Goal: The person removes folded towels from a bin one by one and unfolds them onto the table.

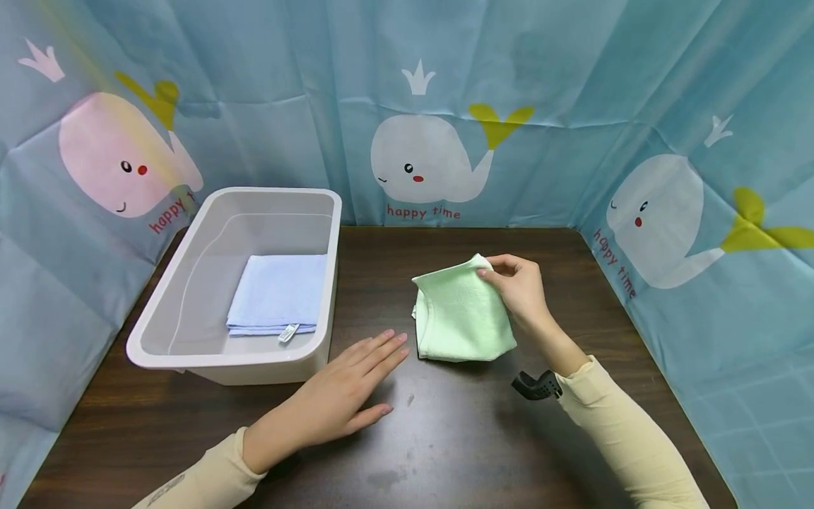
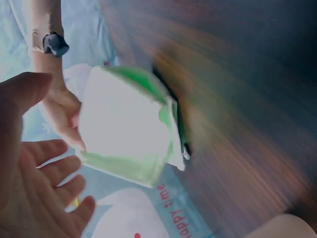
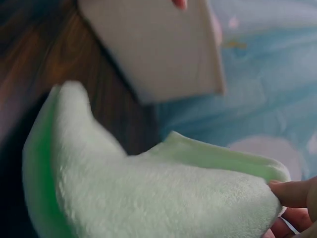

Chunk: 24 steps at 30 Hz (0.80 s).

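A folded light green towel [image 1: 463, 311] is held up by one top corner, pinched between the thumb and fingers of my right hand [image 1: 518, 286]. In the right wrist view the towel [image 3: 163, 193] sags in a fold, its corner gripped at the right edge. My left hand [image 1: 346, 389] has its fingers extended and holds nothing, between the grey tub and the towel. The left wrist view shows its palm and spread fingers [image 2: 52, 168] beside the towel [image 2: 126, 119]. A folded blue towel [image 1: 280, 293] with a white tag [image 1: 289, 333] lies inside the tub.
The light grey plastic tub [image 1: 148, 336] stands on the left of the dark wooden table [image 1: 413, 459]. Blue curtains [image 1: 286, 141] printed with whales hang at the back and both sides. A black strap-like device [image 1: 537, 386] sits at my right wrist.
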{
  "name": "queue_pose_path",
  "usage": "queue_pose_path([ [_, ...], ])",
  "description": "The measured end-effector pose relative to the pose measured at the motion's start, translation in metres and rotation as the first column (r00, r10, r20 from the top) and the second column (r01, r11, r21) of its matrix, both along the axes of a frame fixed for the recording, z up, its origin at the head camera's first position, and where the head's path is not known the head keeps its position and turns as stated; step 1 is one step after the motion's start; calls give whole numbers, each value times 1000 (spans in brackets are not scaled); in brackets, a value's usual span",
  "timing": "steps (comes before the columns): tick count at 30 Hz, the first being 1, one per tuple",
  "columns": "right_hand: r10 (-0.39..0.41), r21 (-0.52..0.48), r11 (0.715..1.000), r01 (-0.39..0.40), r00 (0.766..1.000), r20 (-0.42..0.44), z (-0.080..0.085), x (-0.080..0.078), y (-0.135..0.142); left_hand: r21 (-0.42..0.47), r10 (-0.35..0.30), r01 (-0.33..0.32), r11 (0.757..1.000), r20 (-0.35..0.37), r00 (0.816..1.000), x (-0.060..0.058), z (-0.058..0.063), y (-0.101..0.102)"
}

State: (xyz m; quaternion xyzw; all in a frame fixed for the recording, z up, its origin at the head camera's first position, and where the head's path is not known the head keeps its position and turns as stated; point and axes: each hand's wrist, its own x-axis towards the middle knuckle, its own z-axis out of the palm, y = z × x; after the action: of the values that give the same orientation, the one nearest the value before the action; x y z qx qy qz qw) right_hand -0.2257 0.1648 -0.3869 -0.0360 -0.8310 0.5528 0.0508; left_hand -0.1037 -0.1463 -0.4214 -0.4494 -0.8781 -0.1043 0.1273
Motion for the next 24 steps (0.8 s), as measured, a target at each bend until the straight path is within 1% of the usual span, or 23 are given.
queue_pose_path([
  [4,-46,24,999,45,998,48,-20,-12,20,-95,23,-17,995,65,998,-1,-5,7],
  [7,-67,36,997,65,994,83,-33,-20,32,-145,29,-13,989,107,994,-6,-10,13],
  [11,-81,52,996,75,989,122,-47,-31,46,-159,37,-13,987,147,988,-18,-16,23],
  [15,-70,94,994,55,983,172,-57,-41,56,-174,51,-18,985,187,981,-27,-23,29],
  [19,-58,140,990,26,973,224,-65,-49,64,-182,58,-16,983,228,972,-33,-29,35],
  [24,-40,181,984,-9,964,265,-78,-55,73,-213,58,-3,977,251,966,-39,-38,44],
])
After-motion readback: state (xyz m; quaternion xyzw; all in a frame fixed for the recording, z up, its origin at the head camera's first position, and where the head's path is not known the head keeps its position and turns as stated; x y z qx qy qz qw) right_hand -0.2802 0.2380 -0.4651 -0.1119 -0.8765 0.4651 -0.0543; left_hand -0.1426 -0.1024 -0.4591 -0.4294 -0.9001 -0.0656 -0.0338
